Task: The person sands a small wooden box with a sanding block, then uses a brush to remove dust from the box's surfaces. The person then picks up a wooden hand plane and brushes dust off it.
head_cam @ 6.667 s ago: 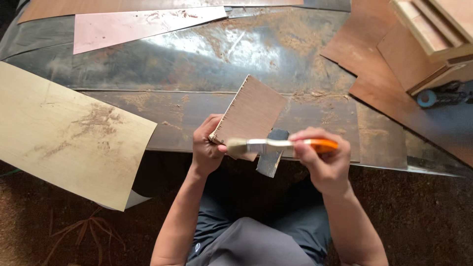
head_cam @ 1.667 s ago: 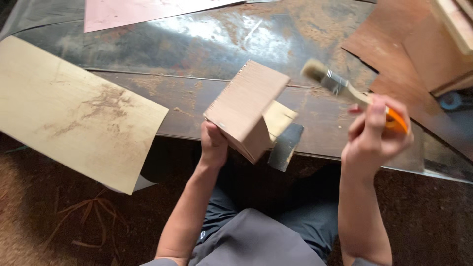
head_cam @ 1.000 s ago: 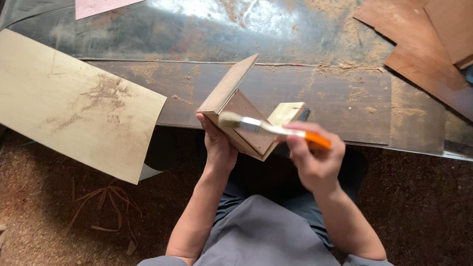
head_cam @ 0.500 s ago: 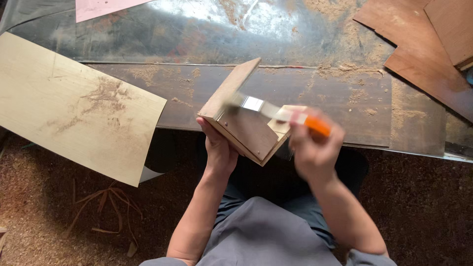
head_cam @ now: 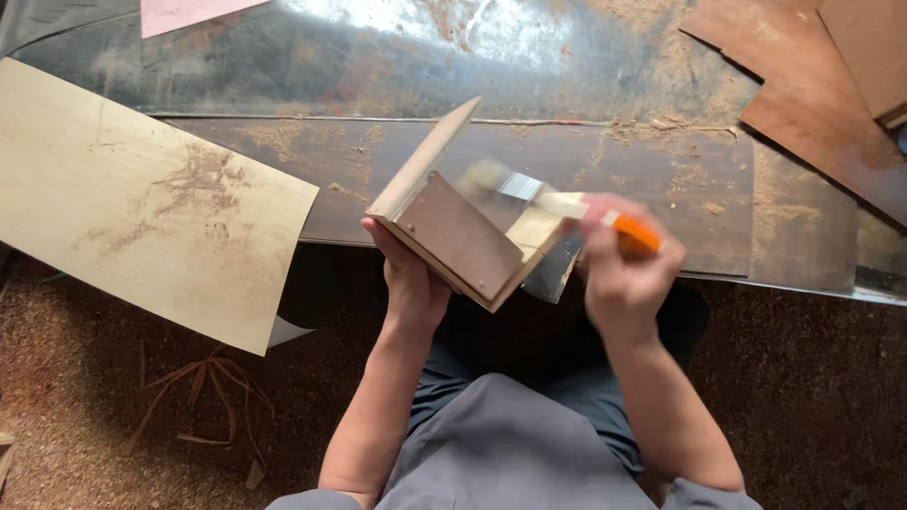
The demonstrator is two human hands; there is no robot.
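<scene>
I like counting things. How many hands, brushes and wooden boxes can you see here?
Hands: 2, left hand and right hand
Brushes: 1, brush
Wooden boxes: 1, box
Total: 4

I count one wooden box, one brush, one pale sheet, one pink sheet, and two brown boards on my worktop.
</scene>
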